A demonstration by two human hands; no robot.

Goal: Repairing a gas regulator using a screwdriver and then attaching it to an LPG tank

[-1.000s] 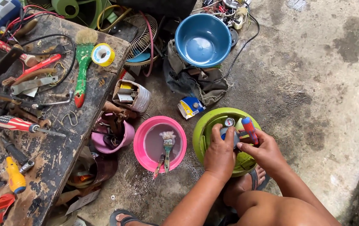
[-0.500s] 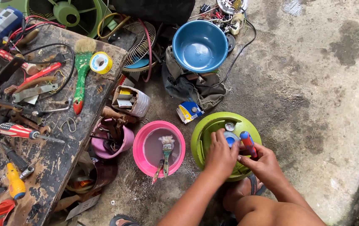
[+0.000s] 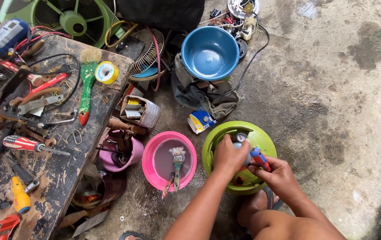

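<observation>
Head view is showing a person crouching over a green gas cylinder (image 3: 261, 138) in the lower middle of the frame. Their left hand (image 3: 228, 155) is resting curled over the fitting on top of the cylinder, though what it is gripping is hidden. Their right hand (image 3: 279, 175) is closing around a red and blue screwdriver (image 3: 259, 158), its tip pointing toward the fitting. Just left of the cylinder, a pink basin (image 3: 152, 171) is holding a paintbrush (image 3: 177, 164). A blue bowl (image 3: 210, 53) is sitting at upper centre.
</observation>
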